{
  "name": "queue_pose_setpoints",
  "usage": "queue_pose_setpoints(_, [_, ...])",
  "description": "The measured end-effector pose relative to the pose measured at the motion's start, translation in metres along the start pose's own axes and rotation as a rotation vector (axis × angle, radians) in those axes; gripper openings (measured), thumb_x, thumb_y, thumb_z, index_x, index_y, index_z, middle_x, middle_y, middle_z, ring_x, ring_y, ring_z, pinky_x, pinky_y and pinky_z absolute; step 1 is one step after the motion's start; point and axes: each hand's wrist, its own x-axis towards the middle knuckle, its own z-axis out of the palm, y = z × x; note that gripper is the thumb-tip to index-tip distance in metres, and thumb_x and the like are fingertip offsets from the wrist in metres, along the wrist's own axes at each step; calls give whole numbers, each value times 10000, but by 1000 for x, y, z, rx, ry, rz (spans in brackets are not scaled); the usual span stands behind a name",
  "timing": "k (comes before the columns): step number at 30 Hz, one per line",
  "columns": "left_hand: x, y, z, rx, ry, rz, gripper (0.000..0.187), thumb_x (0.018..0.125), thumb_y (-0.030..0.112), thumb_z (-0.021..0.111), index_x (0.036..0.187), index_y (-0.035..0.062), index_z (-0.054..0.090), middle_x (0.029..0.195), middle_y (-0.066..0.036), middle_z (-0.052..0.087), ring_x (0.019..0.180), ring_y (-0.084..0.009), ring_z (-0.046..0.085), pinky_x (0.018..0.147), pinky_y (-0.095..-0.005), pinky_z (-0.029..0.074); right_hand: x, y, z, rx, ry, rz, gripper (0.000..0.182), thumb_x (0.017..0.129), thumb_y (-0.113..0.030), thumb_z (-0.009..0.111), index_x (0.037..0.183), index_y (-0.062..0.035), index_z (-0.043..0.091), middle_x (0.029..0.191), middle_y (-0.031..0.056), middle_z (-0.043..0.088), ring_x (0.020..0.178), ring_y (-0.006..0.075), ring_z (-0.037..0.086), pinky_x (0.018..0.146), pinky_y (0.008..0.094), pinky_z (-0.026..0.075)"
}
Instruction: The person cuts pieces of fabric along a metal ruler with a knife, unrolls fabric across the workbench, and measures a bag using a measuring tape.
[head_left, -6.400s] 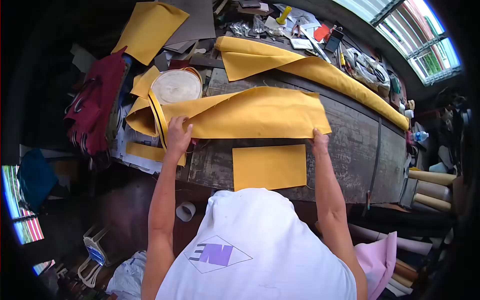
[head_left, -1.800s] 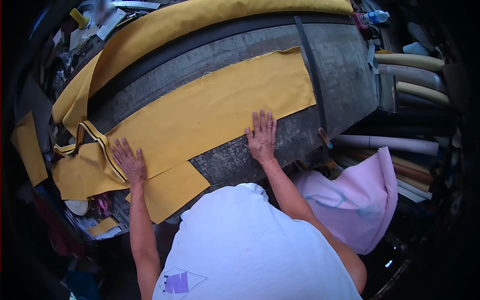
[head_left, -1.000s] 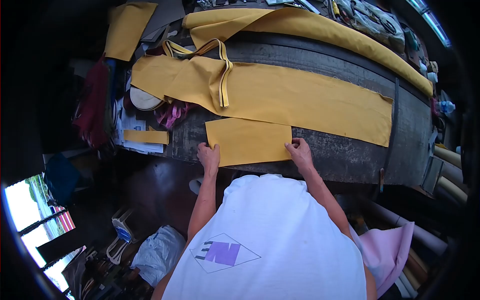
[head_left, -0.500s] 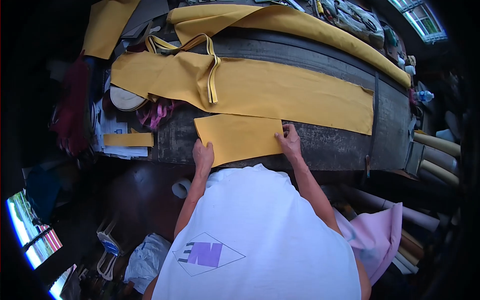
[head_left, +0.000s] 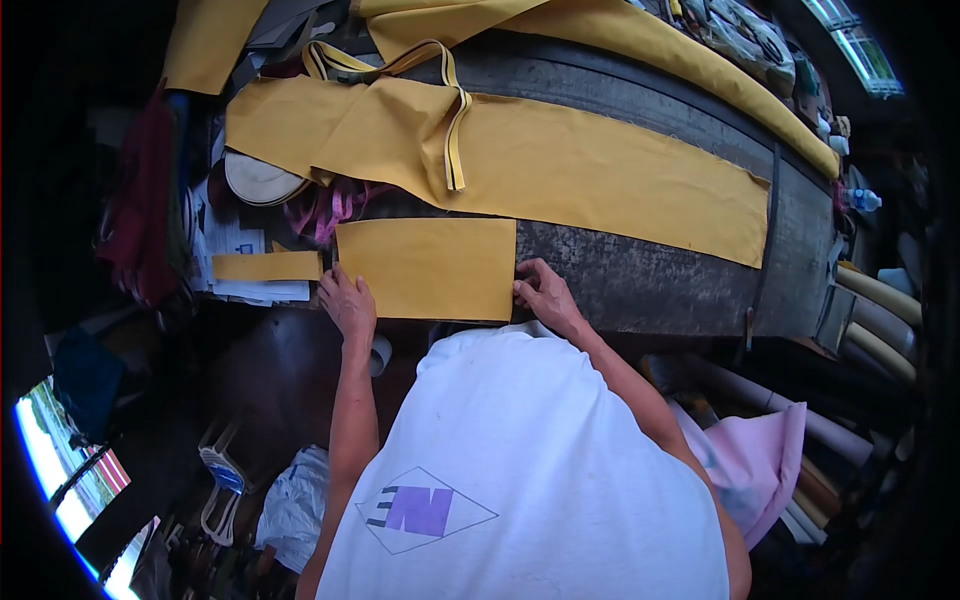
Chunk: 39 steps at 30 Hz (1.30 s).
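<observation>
A rectangular piece of yellow fabric point(head_left: 428, 270) lies flat at the front edge of the dark worktable, right before my body. My left hand point(head_left: 348, 303) rests at its lower left corner, fingers stretched out along the edge. At the opposite side, my right hand point(head_left: 547, 297) has its fingers curled and closed on the right edge. Behind this piece stretches a long yellow fabric panel point(head_left: 610, 175), rumpled at its left part. A zipper strip point(head_left: 453, 130) with yellow tape and a dark line loops over that panel.
A rolled length of yellow fabric point(head_left: 700, 85) runs along the back. Left of the work are a narrow yellow strip point(head_left: 265, 266), papers point(head_left: 230, 238), a pale round roll point(head_left: 262, 178) and pink ribbon point(head_left: 328, 208). Fabric rolls point(head_left: 880, 293) stand at right.
The yellow piece has moved left and turned square to the table edge, lying flatter. Both hands shifted left with it, and the left fingers have straightened out.
</observation>
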Motion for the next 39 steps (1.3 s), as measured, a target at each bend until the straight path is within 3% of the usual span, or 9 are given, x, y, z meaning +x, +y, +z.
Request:
queue_pose_setpoints(8, [-8, 12, 2, -95, 116, -65, 479, 848, 132, 702, 1282, 38, 522, 1204, -140, 503, 1136, -344, 500, 951, -473, 425, -3, -5, 3, -45, 8, 14, 294, 970, -113, 596, 1224, 14, 520, 877, 98, 660, 792, 143, 643, 724, 299, 531])
queue_pose_setpoints(15, [-2, 7, 3, -303, 76, -98, 362, 872, 99, 673, 1212, 45, 561, 1038, -119, 578, 1074, -315, 532, 915, -486, 417, -12, 2, 0, -98, 35, -41, 339, 935, -117, 618, 1234, 18, 535, 881, 149, 698, 771, 199, 679, 753, 333, 536])
queue_pose_setpoints(16, [0, 7, 1, -292, 99, -9, 239, 908, 78, 625, 1139, 21, 601, 1005, -146, 563, 994, -336, 553, 863, -478, 434, -12, 4, -1, -106, 33, -36, 343, 933, -117, 619, 1237, 18, 535, 882, 151, 698, 770, 202, 678, 754, 336, 536])
queue_pose_setpoints(20, [4, 14, -15, -432, 27, 40, 158, 955, 76, 565, 1065, -30, 607, 949, -182, 531, 888, -393, 565, 780, -476, 460, -16, 11, -9, -131, 18, -15, 345, 935, -139, 623, 1234, 14, 542, 892, 165, 698, 821, 218, 685, 772, 347, 536])
queue_pose_setpoints(23, [9, 3, -7, -271, -49, -18, 160, 956, 78, 565, 1062, -38, 599, 973, -198, 546, 913, -407, 569, 784, -476, 463, -24, 14, -25, -153, 34, -39, 330, 936, -160, 630, 1208, 15, 564, 908, 167, 701, 850, 237, 689, 790, 369, 535])
queue_pose_setpoints(25, [11, 2, -6, -258, -59, -86, 272, 933, 106, 606, 1170, -24, 572, 1063, -209, 547, 1005, -409, 561, 837, -471, 465, -32, 21, -47, -141, 82, -58, 317, 938, -164, 628, 1194, 16, 574, 913, 167, 701, 839, 241, 690, 794, 377, 535])
queue_pose_setpoints(28, [6, 34, -19, -59, 109, -197, 542, 881, 161, 677, 1361, 17, 468, 1225, -210, 495, 1169, -404, 491, 998, -496, 408, -45, 40, -100, -44, 230, -9, 290, 955, -169, 613, 1178, 14, 582, 920, 102, 686, 814, 165, 669, 745, 311, 533])
queue_pose_setpoints(33, [-2, 112, 2, -290, 107, 13, 457, 876, 115, 658, 1297, 7, 516, 1199, -195, 516, 1153, -379, 509, 998, -475, 423, -62, 108, -219, 168, 507, 35, 239, 949, -164, 605, 1126, -3, 621, 881, 62, 683, 776, 119, 660, 667, 258, 529])
queue_pose_setpoints(39, [-31, 277, 20, -512, -43, 178, 412, 871, 112, 658, 1257, 8, 558, 1216, -185, 544, 1168, -370, 521, 1017, -452, 429, -84, 149, -334, 188, 519, 53, 203, 968, -155, 597, 1115, -16, 608, 897, 40, 665, 772, 104, 640, 672, 239, 518])
